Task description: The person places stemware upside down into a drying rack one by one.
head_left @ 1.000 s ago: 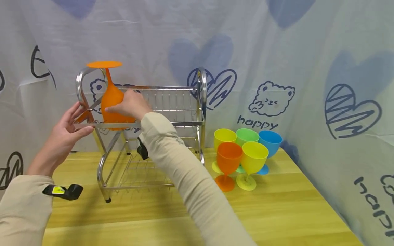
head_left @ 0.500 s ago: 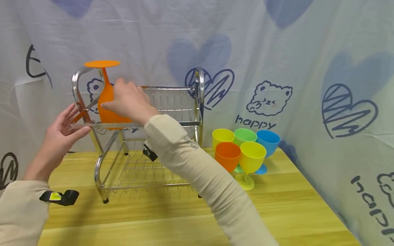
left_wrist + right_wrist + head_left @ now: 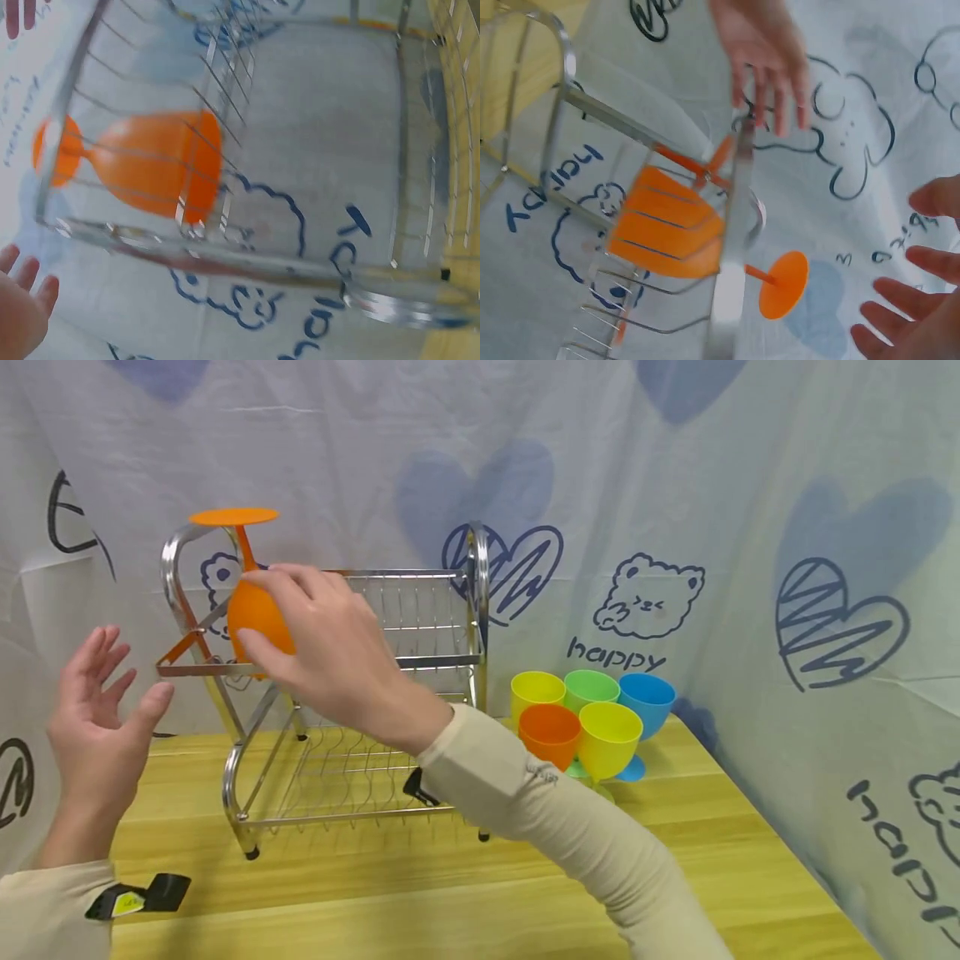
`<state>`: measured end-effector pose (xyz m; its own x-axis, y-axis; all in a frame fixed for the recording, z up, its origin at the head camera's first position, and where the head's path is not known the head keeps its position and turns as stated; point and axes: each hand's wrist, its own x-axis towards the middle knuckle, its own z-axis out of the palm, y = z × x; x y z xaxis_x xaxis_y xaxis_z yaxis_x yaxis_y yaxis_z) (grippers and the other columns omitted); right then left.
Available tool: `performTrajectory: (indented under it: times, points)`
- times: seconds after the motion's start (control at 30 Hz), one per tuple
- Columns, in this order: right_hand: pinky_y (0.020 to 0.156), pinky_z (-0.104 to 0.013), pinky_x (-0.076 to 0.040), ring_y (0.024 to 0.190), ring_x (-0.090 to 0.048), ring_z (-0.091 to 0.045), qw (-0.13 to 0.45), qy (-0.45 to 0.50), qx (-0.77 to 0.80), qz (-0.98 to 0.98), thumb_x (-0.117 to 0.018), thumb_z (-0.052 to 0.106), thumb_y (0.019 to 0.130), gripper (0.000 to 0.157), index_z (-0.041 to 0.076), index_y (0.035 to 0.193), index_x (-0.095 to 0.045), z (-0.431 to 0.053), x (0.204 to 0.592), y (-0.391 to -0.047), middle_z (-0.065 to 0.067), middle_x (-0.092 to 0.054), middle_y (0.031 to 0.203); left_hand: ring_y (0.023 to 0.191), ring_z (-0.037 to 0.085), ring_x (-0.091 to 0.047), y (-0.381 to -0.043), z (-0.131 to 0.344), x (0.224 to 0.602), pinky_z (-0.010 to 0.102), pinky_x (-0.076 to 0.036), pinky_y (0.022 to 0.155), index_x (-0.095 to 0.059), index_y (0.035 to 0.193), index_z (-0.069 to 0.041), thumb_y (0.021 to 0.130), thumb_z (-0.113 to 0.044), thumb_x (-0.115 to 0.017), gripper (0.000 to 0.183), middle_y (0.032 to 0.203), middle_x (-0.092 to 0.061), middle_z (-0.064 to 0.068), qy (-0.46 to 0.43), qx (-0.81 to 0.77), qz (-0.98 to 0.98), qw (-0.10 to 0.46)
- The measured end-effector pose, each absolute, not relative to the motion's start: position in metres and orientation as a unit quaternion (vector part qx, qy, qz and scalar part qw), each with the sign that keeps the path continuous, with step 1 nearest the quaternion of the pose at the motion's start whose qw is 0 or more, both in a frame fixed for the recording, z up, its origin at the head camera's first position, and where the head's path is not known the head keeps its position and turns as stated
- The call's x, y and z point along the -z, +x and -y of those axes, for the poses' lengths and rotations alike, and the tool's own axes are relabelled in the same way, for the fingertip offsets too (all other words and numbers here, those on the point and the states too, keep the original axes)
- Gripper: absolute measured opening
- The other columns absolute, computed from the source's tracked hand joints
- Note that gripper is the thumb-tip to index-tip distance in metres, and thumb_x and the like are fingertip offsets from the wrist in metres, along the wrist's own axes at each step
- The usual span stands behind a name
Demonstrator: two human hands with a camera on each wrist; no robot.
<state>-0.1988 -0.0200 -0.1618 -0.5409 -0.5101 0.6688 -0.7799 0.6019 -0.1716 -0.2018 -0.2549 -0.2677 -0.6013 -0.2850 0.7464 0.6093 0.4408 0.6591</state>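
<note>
An orange goblet (image 3: 255,614) stands upside down on the upper tier of a metal dish rack (image 3: 360,817), its foot up and its bowl down among the wires. In front of its bowl, my right hand (image 3: 337,647) has its fingers spread and gently bent, with nothing held; the right wrist view shows these fingers (image 3: 911,300) apart from the goblet (image 3: 671,229). To the left of the rack my left hand (image 3: 101,727) is raised with fingers loosely spread, holding nothing. In the left wrist view the goblet (image 3: 154,161) lies behind the rack's wires.
Several goblets stand upright in a cluster at the table's right: two yellow (image 3: 611,735), one orange (image 3: 550,735), one green (image 3: 592,689) and one blue (image 3: 648,700). The wooden table (image 3: 450,893) meets a printed white cloth (image 3: 675,485) behind.
My right hand has let go of the orange goblet and drawn back to the right and toward me. My left hand has moved left and down, away from the rack's end.
</note>
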Motion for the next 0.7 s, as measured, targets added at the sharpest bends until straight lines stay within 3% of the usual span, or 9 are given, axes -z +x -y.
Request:
performTrajectory:
  times: [0.13,0.3,0.4,0.5,0.7]
  points:
    - [0.109,-0.024,-0.029,0.126,-0.047,-0.023,0.381,0.443,-0.257,0.77,-0.065,0.022,0.092,0.039,0.003,0.126,-0.061,0.001,0.189,-0.188,-0.014,-0.056,0.133,0.127,0.021,-0.042,-0.187,0.241,0.269,0.025,-0.031,0.109,-0.047,0.139,-0.003,0.084,0.005,-0.058,0.057,0.142,-0.046,0.006,-0.115,0.533,0.671,0.503]
    - [0.111,-0.026,-0.029,0.127,-0.047,-0.026,0.399,0.471,-0.289,0.732,-0.07,0.014,0.088,0.038,-0.001,0.121,-0.061,-0.031,0.218,-0.179,-0.018,-0.055,0.132,0.114,0.026,-0.051,-0.17,0.206,0.274,0.029,-0.038,0.104,-0.057,0.118,0.011,0.075,0.014,-0.058,0.044,0.127,-0.056,0.016,-0.212,0.631,0.514,0.541]
    - [0.109,-0.03,-0.034,0.126,-0.047,-0.027,0.38,0.464,-0.318,0.734,-0.071,0.009,0.085,0.039,-0.002,0.121,-0.06,-0.055,0.228,-0.175,-0.019,-0.053,0.133,0.113,0.027,-0.052,-0.164,0.186,0.279,0.029,-0.04,0.103,-0.057,0.114,0.015,0.073,0.019,-0.057,0.042,0.126,-0.056,0.021,-0.29,0.664,0.467,0.506]
    - [0.108,-0.035,-0.036,0.126,-0.046,-0.028,0.36,0.44,-0.341,0.749,-0.072,0.006,0.084,0.04,-0.002,0.121,-0.059,-0.08,0.236,-0.174,-0.018,-0.053,0.133,0.119,0.027,-0.05,-0.162,0.171,0.289,0.03,-0.038,0.106,-0.054,0.123,0.016,0.076,0.018,-0.059,0.046,0.132,-0.053,0.021,-0.345,0.649,0.502,0.455]
    - [0.105,-0.046,-0.04,0.126,-0.047,-0.03,0.339,0.357,-0.347,0.798,-0.074,0.004,0.082,0.043,-0.001,0.122,-0.059,-0.128,0.258,-0.177,-0.018,-0.053,0.134,0.128,0.026,-0.044,-0.163,0.155,0.308,0.029,-0.034,0.109,-0.047,0.132,0.014,0.077,0.019,-0.058,0.056,0.141,-0.047,0.018,-0.381,0.616,0.582,0.371]
